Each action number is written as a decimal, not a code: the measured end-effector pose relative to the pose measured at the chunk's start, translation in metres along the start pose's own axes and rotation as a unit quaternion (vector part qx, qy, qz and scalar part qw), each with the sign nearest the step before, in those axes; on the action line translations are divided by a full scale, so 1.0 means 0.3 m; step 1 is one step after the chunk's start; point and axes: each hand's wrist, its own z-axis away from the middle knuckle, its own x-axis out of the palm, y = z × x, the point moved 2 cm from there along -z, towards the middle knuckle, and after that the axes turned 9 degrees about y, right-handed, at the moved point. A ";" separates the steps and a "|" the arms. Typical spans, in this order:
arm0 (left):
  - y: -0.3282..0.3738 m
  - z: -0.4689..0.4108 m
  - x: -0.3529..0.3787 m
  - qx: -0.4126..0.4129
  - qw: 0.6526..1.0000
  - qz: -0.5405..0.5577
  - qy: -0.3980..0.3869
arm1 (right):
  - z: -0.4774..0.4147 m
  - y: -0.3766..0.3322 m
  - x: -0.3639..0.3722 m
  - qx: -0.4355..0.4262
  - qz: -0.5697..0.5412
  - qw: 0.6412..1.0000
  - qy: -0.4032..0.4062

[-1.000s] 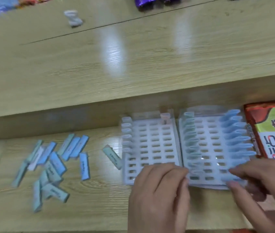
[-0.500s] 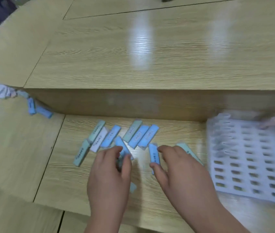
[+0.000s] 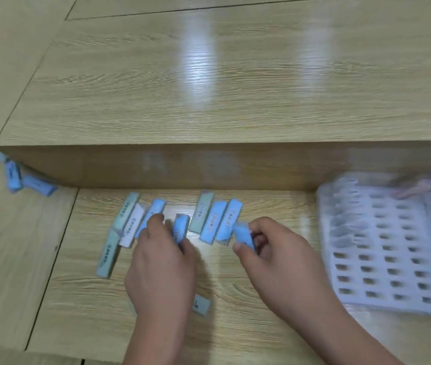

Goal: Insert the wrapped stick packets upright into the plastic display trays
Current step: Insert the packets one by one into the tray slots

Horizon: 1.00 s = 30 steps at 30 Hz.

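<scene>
Two at once: pinching pale blue wrapped stick packet [image 3: 244, 236] in right hand [image 3: 280, 262], gripping another packet [image 3: 180, 227] in left hand [image 3: 161, 262], over loose packets [image 3: 210, 219] on wooden surface [image 3: 235, 327]; far from done, judging by white slotted plastic tray [image 3: 383, 259] alongside, mostly unfilled

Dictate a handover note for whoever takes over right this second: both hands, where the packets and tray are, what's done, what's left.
Left hand: grips a blue packet at the loose pile.
Right hand: pinches a second blue packet.
Loose packets lie flat on the lower desk; a few more lie at far left.
Tray sits to the right, blurred.
Done: its left column looks filled.
Left: most slots are empty. Carry both held packets over, stand them in, then clear the pile.
</scene>
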 end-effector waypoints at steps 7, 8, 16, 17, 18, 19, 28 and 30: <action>0.050 0.044 -0.029 -0.043 0.990 0.128 -0.037 | 0.066 0.116 -0.314 0.006 -0.178 0.984 -0.020; 0.072 0.063 -0.041 -0.057 0.983 0.171 -0.045 | 0.077 0.148 -0.377 0.001 -0.184 0.983 -0.007; 0.482 0.352 -0.139 0.065 0.889 0.425 -0.160 | 0.129 0.484 -0.853 -0.038 -0.106 0.977 0.181; 0.539 0.395 -0.130 0.084 0.879 0.433 -0.181 | 0.132 0.517 -0.887 -0.039 -0.098 0.977 0.185; 0.585 0.437 -0.112 0.099 0.872 0.437 -0.195 | 0.131 0.549 -0.911 -0.040 -0.088 0.978 0.185; 0.624 0.477 -0.091 0.112 0.868 0.438 -0.206 | 0.125 0.579 -0.926 -0.044 -0.071 0.979 0.185; 0.873 0.660 0.031 0.272 0.876 0.336 -0.211 | 0.082 0.744 -0.926 -0.135 -0.032 0.986 0.096; 0.890 0.663 0.064 0.295 0.881 0.305 -0.210 | 0.079 0.766 -0.911 -0.152 -0.024 0.984 0.085</action>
